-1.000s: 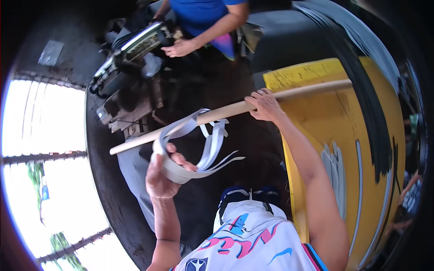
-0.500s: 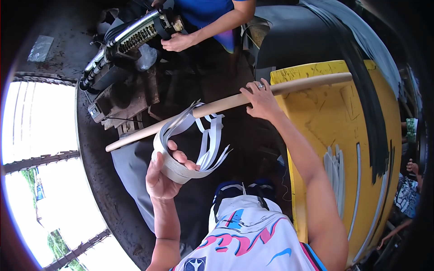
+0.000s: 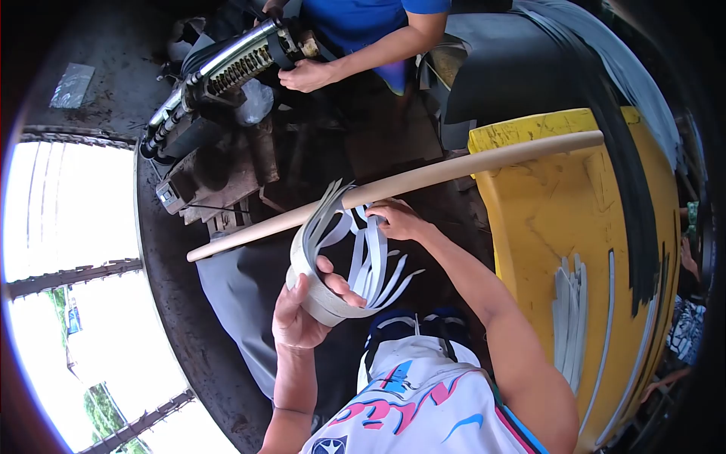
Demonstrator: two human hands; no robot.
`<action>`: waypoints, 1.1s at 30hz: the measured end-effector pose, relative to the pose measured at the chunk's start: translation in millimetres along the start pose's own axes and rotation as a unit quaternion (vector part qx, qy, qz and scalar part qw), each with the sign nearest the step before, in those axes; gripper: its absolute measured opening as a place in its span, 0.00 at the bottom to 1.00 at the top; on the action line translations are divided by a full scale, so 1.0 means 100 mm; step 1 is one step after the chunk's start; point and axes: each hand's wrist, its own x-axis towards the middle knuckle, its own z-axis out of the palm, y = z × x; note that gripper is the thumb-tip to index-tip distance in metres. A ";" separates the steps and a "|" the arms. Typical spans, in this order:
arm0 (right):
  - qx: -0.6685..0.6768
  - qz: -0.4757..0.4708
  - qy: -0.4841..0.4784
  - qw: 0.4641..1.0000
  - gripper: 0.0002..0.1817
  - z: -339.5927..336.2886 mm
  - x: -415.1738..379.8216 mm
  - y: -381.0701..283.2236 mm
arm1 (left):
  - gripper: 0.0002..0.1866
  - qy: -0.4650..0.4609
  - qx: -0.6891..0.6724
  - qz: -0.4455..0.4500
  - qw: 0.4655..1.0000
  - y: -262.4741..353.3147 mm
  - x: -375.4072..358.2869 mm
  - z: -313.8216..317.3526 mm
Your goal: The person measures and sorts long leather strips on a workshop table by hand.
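My left hand (image 3: 306,306) is wrapped round a looped bundle of pale grey strips (image 3: 330,303), its fingers inside the curve. The loose strip ends fan out to the right and upward. At the bundle's upper right, my right hand (image 3: 397,220) has its fingers bent against the strips, just below a long wooden pole (image 3: 423,178). Its fingertips are partly hidden among the strips. The pole runs slantwise across the view, behind the top of the bundle, with its right end over a yellow surface (image 3: 544,227).
Across from me, a co-worker in a blue shirt (image 3: 355,23) has a hand at a machine with a metal roller and spring (image 3: 238,69). More grey strips (image 3: 569,318) and black strips (image 3: 631,219) lie on the yellow surface. Dark sheet material (image 3: 242,295) hangs below the pole's left part.
My right hand has left the pole and moved down and left to the strips. The loose strip ends have shifted, and the whole view has moved slightly.
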 end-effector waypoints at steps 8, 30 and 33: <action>-0.099 -0.038 -0.079 0.991 0.20 0.11 0.12 -0.01 | 0.20 -0.003 -0.017 -0.010 1.000 -0.01 -0.04 -0.09; 0.185 0.066 0.061 0.979 0.19 0.27 0.01 0.33 | 0.20 0.017 -0.039 -0.002 0.999 0.05 0.08 -0.13; 0.144 0.059 0.047 0.987 0.17 0.29 0.04 0.36 | 0.20 0.016 -0.042 -0.002 0.999 0.06 0.08 -0.15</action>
